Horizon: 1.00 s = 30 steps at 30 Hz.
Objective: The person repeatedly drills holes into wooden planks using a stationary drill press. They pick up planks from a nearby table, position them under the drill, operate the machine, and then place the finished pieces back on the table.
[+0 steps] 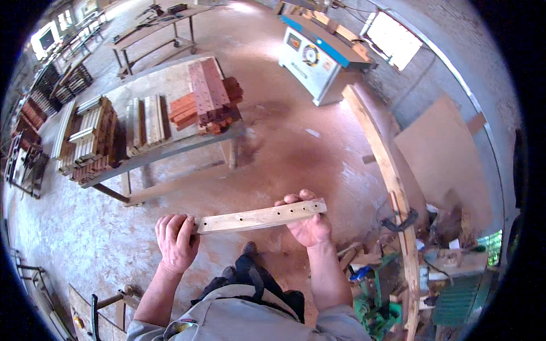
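I hold a pale wooden slat (259, 217) level in front of me, low in the middle of the view. It is narrow, with a row of small drilled holes along its face. My left hand (176, 241) grips its left end, knuckles up. My right hand (307, 223) grips its right end from below, fingers curled over the top edge. Under the slat I see my grey shirt and the dusty reddish floor (284, 148).
A workbench (165, 150) ahead carries stacks of reddish boards (207, 96) and pale slats (91, 136). A blue and white woodworking machine (313, 57) stands far right. A long curved beam (387, 165) with a clamp (401, 223) leans at right, above cluttered tools. Racks line the left.
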Motion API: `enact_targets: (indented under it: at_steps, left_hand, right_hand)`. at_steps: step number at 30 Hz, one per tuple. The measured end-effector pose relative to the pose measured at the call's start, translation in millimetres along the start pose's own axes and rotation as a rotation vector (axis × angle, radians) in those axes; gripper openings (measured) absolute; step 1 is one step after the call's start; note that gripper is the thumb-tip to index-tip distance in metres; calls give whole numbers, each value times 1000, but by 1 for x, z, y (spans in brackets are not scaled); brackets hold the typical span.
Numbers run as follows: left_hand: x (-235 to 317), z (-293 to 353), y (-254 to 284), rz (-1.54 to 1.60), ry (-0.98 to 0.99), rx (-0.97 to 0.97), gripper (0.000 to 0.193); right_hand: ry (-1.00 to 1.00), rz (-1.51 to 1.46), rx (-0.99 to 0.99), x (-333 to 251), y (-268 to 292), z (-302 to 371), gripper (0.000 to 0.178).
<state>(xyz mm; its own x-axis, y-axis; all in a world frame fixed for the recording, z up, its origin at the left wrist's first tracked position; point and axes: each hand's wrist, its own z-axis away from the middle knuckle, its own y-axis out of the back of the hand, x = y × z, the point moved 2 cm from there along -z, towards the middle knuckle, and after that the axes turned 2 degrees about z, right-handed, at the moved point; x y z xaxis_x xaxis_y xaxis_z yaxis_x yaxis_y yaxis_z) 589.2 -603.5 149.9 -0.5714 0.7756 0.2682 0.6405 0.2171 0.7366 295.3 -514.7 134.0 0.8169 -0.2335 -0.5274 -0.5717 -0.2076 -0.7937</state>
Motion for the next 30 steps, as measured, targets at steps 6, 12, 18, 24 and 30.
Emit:
enact_targets:
  at_steps: [6,12,18,24,30]
  left_hand:
    - [-30,-3,1,779,761,-560,36]
    - [-71,32,-11,1222,1049,-629,51]
    - [-124,24,-1,1161,1015,-535,51]
    - [-210,-28,51,785,804,-376,46]
    - [-347,-48,117,329,718,-79,38]
  right_hand:
    - [-189,212,227,25,7,-87,51]
    - [-429,432,300,79,-4,-164,30]
    - [-487,459,304,152,-25,-223,25]
    - [-403,430,297,196,-69,-300,33]
    - [-443,415,320,234,-64,-342,21]
